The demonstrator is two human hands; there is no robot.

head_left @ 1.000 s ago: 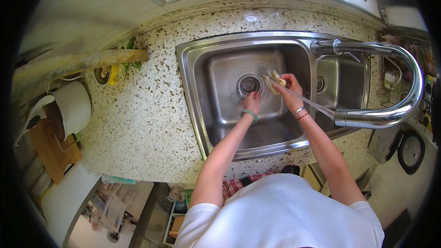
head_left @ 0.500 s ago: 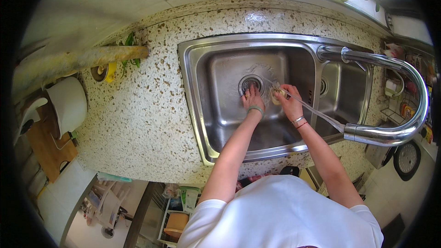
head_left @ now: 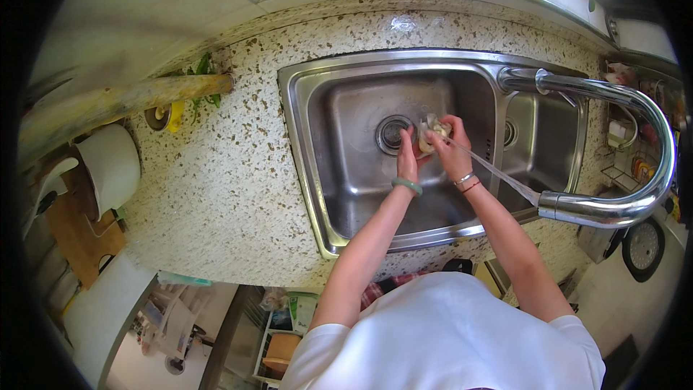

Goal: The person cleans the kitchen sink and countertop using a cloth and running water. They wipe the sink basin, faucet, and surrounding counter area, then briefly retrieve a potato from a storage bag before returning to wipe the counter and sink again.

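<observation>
Over the large basin of the steel sink [head_left: 292,123], my right hand [head_left: 453,146] grips a small pale-yellow and whitish lump [head_left: 433,133], partly covered by the fingers; its kind does not show. A stream of water [head_left: 498,175] from the curved chrome faucet [head_left: 650,137] runs onto that hand and the lump. Beside it, my left hand [head_left: 407,159] is raised with fingers extended and the palm turned toward the lump. Whether the left fingers touch the lump is hard to make out. The round drain [head_left: 393,134] lies just left of both hands.
A smaller basin [head_left: 538,137] adjoins on the right. Speckled counter [head_left: 216,195] surrounds the sink. To the left stand a yellow cup [head_left: 175,115], a white pot [head_left: 108,166] and a wooden board [head_left: 79,238]. A wire rack [head_left: 624,173] holds items at far right.
My left hand has lifted from the drain and moved right, turning its palm toward the lump. My right hand has shifted slightly up and left, still holding the lump under the water.
</observation>
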